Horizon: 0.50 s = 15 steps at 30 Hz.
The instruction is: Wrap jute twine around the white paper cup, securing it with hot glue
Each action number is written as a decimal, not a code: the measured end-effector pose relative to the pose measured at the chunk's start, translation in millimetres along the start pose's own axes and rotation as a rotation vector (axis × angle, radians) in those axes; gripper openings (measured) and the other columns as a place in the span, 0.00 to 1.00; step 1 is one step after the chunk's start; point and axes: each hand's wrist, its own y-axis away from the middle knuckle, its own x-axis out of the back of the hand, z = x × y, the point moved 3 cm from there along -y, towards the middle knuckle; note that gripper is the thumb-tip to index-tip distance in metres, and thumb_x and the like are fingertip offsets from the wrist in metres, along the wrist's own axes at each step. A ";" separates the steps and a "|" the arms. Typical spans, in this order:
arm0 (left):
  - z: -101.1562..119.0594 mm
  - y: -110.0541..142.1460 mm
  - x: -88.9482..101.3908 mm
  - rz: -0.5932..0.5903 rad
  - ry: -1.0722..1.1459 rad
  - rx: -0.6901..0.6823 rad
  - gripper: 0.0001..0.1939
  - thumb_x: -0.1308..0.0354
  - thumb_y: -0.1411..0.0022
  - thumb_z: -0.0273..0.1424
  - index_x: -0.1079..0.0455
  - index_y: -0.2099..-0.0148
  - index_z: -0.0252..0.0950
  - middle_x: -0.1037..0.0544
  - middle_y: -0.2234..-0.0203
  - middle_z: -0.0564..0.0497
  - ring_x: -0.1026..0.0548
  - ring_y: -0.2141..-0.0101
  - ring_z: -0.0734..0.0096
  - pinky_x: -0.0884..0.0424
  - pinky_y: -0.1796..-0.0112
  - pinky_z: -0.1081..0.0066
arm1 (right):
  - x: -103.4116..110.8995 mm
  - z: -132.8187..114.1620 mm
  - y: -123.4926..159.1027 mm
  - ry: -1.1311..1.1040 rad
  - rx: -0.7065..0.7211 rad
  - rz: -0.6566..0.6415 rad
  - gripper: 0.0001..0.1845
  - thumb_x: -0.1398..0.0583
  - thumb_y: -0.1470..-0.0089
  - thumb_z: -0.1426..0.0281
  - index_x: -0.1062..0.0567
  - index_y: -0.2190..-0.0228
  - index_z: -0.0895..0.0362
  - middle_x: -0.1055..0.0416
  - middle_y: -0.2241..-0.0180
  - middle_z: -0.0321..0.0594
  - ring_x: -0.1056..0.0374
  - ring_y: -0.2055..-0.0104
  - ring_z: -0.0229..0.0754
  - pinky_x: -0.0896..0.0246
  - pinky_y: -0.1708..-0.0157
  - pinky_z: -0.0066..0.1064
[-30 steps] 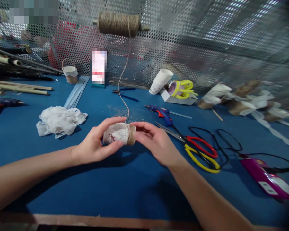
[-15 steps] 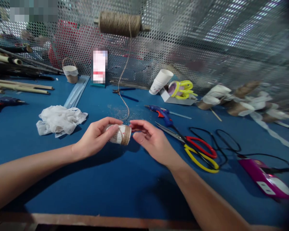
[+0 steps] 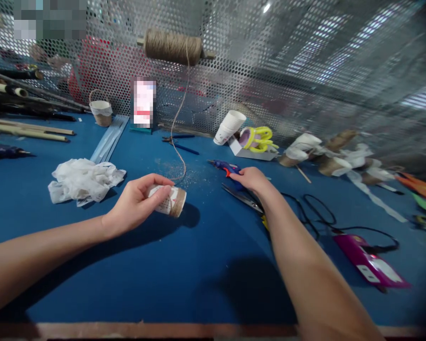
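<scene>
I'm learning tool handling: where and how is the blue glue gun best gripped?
Probably by its handle, behind the red trigger, coming from the right: the blue glue gun lies with its nozzle pointing left, away from the right hand.

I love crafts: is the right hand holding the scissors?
No, the right hand is on the glue gun, while the scissors lie on the table.
</scene>
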 end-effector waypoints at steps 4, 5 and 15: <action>0.0 -0.5 0.5 0.009 0.000 -0.009 0.12 0.45 0.42 0.35 0.29 0.62 0.31 0.23 0.71 0.47 0.28 0.74 0.74 0.31 0.72 0.76 | -0.9 -1.5 -2.2 -0.076 -0.018 -0.035 0.22 0.38 0.58 0.70 0.39 0.94 0.53 0.43 0.91 0.36 0.37 0.78 0.44 0.48 0.75 0.33; -0.3 -0.6 0.5 0.007 0.007 -0.004 0.12 0.45 0.42 0.35 0.30 0.62 0.31 0.23 0.71 0.47 0.28 0.74 0.74 0.31 0.72 0.76 | -0.9 -1.3 -1.2 -0.107 -0.021 -0.038 0.22 0.38 0.58 0.70 0.39 0.94 0.53 0.44 0.92 0.35 0.38 0.79 0.44 0.48 0.75 0.33; -2.8 -0.7 0.5 0.005 -0.021 0.029 0.13 0.45 0.42 0.35 0.30 0.60 0.30 0.23 0.71 0.48 0.28 0.74 0.75 0.31 0.73 0.78 | 15.9 -15.3 50.9 -0.672 0.040 -0.071 0.06 0.39 0.56 0.66 0.30 0.75 0.55 0.29 0.77 0.38 0.33 0.76 0.38 0.35 0.72 0.32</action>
